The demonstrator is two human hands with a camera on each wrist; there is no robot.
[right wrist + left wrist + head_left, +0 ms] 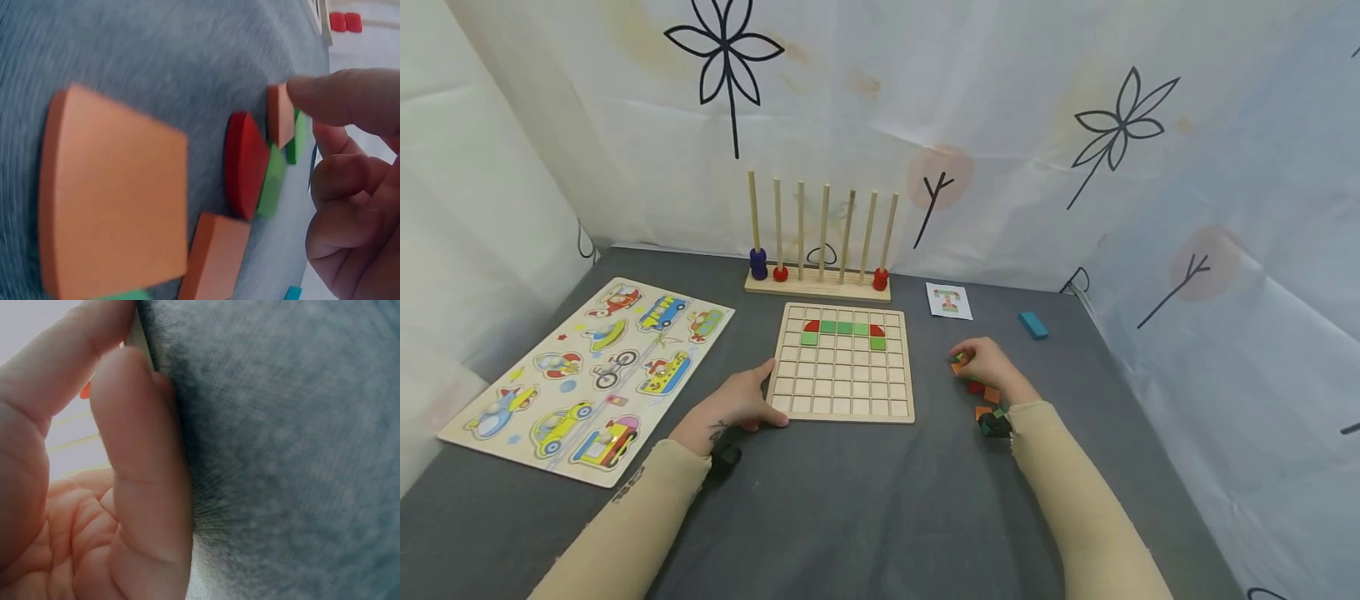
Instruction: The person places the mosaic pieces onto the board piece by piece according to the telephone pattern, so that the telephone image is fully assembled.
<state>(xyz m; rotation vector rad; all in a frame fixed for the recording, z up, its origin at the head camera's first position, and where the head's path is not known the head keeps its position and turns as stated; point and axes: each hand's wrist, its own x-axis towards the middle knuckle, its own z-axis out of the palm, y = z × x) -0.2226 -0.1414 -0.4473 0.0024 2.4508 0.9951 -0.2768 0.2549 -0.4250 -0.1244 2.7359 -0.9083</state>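
A wooden grid board [840, 417] lies on the table, with green square tiles [844, 327] and two red curved tiles [877, 331] set in its upper rows. My left hand [741, 400] holds the board by its lower left corner; finger and thumb bend about the edge in the left wrist view. Right of the board, my right hand [988, 367] reaches down over loose tiles. Its thumb meets an orange tile [280, 116] beside a green tile [297, 139], both low on the table. A red tile [244, 165] and another orange tile [119, 194] lie nearer the wrist.
A printed pattern card [949, 302] lies behind the right hand, with a blue block [1033, 325] farther right. A peg stand [820, 287] with coloured beads stands at the back. A vehicle puzzle board [587, 375] covers the table's left side.
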